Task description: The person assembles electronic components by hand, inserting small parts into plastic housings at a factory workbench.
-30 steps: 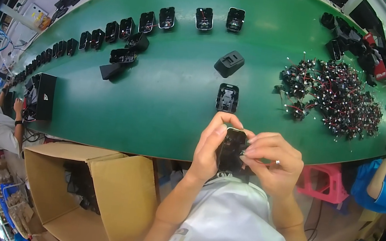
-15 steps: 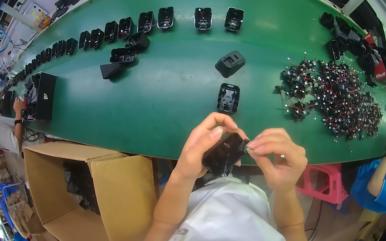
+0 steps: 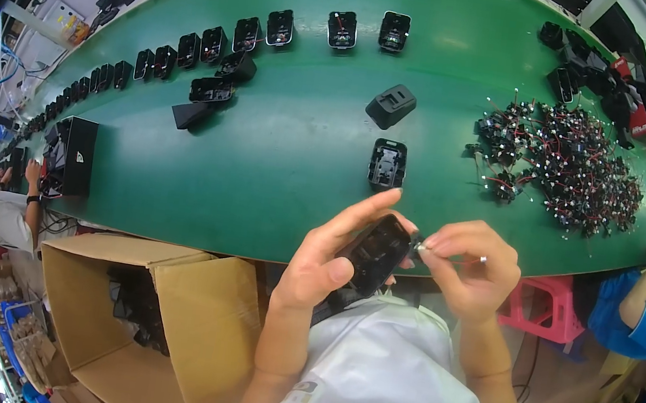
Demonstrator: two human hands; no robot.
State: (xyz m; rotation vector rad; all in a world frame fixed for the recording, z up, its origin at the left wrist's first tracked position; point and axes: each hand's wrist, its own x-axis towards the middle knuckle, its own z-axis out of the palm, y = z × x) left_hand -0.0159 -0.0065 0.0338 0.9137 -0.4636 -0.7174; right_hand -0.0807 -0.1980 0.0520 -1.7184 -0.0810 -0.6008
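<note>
My left hand [image 3: 316, 266] holds a black plastic housing [image 3: 378, 255] from its left side, open face up, just off the table's near edge. The thumb presses its near left side and the index finger stretches past the far end. My right hand [image 3: 473, 270] pinches a small wired part [image 3: 417, 247] against the housing's right end. A thin red wire with a white plug [image 3: 483, 259] sticks out between its fingers. Beyond my hands, one black housing [image 3: 387, 164] stands open side up. Farther back, another black housing [image 3: 391, 106] lies tilted.
A heap of small wired parts [image 3: 580, 166] covers the right of the green table [image 3: 286, 172]. Black housings [image 3: 281, 27] form a curved row along the far left. A cardboard box [image 3: 212, 334] stands at my left. Co-workers sit at either side, and a pink stool [image 3: 541, 308] is at right.
My left index finger has straightened and its thumb has shifted nearer along the housing. The housing has turned a little, its open face showing more. My right hand still pinches the wired part.
</note>
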